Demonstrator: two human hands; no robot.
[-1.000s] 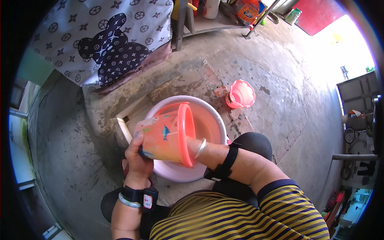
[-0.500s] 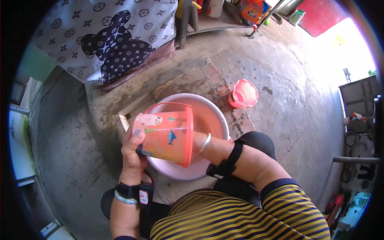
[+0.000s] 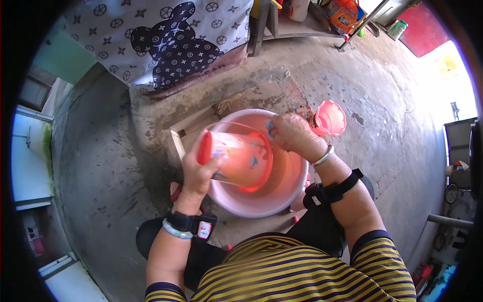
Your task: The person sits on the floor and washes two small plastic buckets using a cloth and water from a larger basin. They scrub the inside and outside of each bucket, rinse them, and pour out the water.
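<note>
My left hand (image 3: 198, 168) grips the base of an orange-pink toy bucket (image 3: 236, 156) printed with sea creatures. The bucket lies on its side in the air, its mouth turned right, over a large pale basin (image 3: 254, 212) with reddish-looking insides. A thin handle arcs along the bucket's far side. Just beyond the mouth, my right hand (image 3: 297, 136) is closed on a small blue-grey thing (image 3: 270, 129), possibly a cloth; most of it is hidden by the fingers. The bucket is smeared by motion.
A pink container with a wavy rim (image 3: 330, 119) sits on the concrete floor right of the basin. A low concrete ledge (image 3: 211, 110) runs behind it. A patterned cloth with a bear figure (image 3: 176, 50) hangs at the far left; a shelf (image 3: 282, 31) with packages stands at the back.
My right hand has come out of the bucket and now holds the blue-grey thing to the right of its mouth. The bucket has tilted, its mouth dipping toward the basin.
</note>
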